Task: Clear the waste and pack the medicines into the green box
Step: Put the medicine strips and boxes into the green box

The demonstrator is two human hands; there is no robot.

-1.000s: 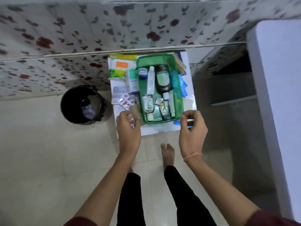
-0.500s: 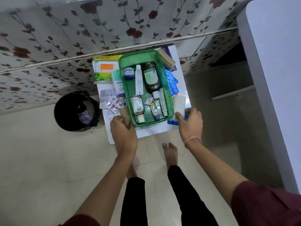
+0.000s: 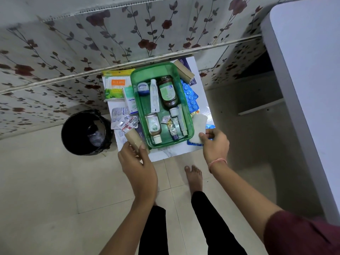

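Note:
The green box (image 3: pixel 137 100) sits on a small white table (image 3: pixel 165 153) and holds a brown bottle (image 3: pixel 167 93), a white tube (image 3: pixel 154 95), a small jar (image 3: pixel 143 88) and other medicines. My left hand (image 3: pixel 136 162) grips a tan cardboard box (image 3: pixel 133 139) at the green box's near left corner. My right hand (image 3: pixel 214 142) pinches a white pad (image 3: pixel 198 125) at the near right side. Blister strips (image 3: pixel 125 122) lie left of the green box, blue blister packs (image 3: pixel 191 96) to its right.
A black bin (image 3: pixel 86 132) with a liner stands on the floor left of the table. A cotton-bud pack (image 3: pixel 115 85) and a white medicine carton (image 3: pixel 131 102) lie at the back left. A tan box (image 3: pixel 184 71) leans at the back right. A white cabinet (image 3: pixel 303 89) stands on the right.
My head has moved closer over the table. My left hand has closed around the tan cardboard box, and my right hand has taken the white pad by its near edge.

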